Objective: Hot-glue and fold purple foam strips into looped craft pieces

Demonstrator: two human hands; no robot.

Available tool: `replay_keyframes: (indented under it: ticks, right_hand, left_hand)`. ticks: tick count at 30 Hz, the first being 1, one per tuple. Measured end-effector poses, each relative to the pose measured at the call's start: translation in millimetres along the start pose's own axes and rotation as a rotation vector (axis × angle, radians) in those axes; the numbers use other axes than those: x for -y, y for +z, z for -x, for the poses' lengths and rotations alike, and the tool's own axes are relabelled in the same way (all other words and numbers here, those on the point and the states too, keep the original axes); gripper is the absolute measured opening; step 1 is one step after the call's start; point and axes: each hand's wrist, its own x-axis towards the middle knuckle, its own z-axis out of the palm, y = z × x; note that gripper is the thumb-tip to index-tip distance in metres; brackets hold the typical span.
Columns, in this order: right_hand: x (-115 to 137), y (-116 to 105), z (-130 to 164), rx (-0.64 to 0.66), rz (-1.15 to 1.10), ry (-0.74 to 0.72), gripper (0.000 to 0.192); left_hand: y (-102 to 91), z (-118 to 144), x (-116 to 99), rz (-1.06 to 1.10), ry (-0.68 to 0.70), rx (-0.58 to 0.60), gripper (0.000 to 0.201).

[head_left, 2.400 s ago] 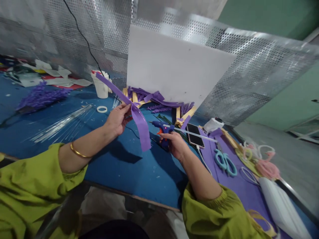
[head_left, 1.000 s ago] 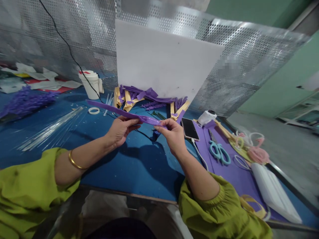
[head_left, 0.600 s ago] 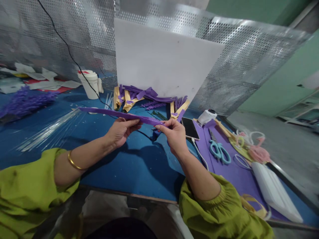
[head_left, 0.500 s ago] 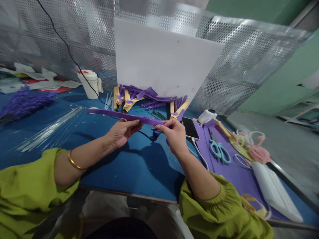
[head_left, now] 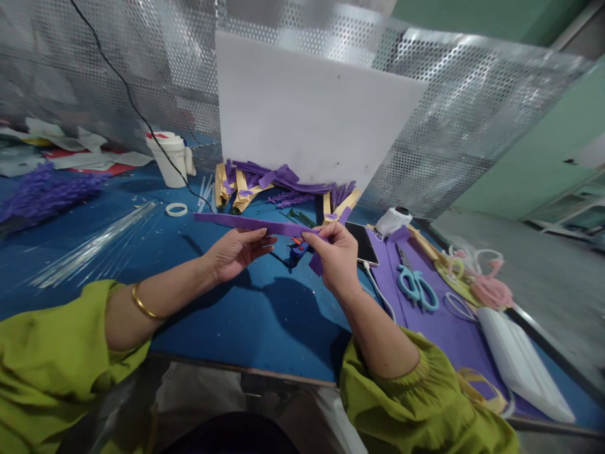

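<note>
A long purple strip (head_left: 231,220), felt-like, is stretched nearly level above the blue table. My left hand (head_left: 240,252) pinches it between thumb and fingers near its middle, and the free left end sticks out past that hand. My right hand (head_left: 334,253) is closed on the strip towards its other end, with a short tail hanging below the fingers. Behind and under the strip, between the hands, lies a blue glue gun (head_left: 298,251), partly hidden. Several small lavender bunches in tan wraps (head_left: 248,194) lie beyond the hands.
Light blue scissors (head_left: 416,287) and a phone (head_left: 363,243) with a white cable lie at the right. A tape roll (head_left: 176,209), clear thin sticks (head_left: 97,243) and a white cup (head_left: 169,157) are at the left. A white board (head_left: 316,107) stands behind.
The strip has shifted right through my left hand, so its left end is shorter and the tape roll shows fully. More tail hangs below my right hand.
</note>
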Motion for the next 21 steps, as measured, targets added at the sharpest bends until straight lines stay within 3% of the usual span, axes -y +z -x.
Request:
replay_keyframes:
  ticks: [4, 7, 9, 10, 13, 17, 21]
  right_hand:
    - [0, -7, -5, -0.015, 0.093, -0.119, 0.030]
    - [2, -8, -5, 0.034, 0.124, -0.194, 0.030]
    - [4, -7, -3, 0.085, 0.161, -0.255, 0.031]
    - [5, -7, -1, 0.107, 0.178, -0.281, 0.031]
    - [6, -6, 3, 0.157, 0.201, -0.320, 0.030]
    - [6, -6, 4, 0.168, 0.185, -0.319, 0.030]
    - [6, -5, 2, 0.119, 0.154, -0.258, 0.032]
  left_hand:
    - [3.0, 11, -3, -0.430, 0.061, 0.079, 0.032]
    - [7.1, 24, -9, -0.746, 0.495, -0.015, 0.033]
    - [8.7, 29, -16, -0.795, 0.770, -0.123, 0.018]
    - [8.7, 28, -20, -0.794, 0.827, -0.142, 0.018]
    - [5.0, 20, -29, -0.803, 0.764, -0.072, 0.034]
    - [-2.8, 9, -30, -0.904, 0.632, 0.119, 0.008]
    - [-5.4, 9, -26, -0.911, 0.696, 0.150, 0.013]
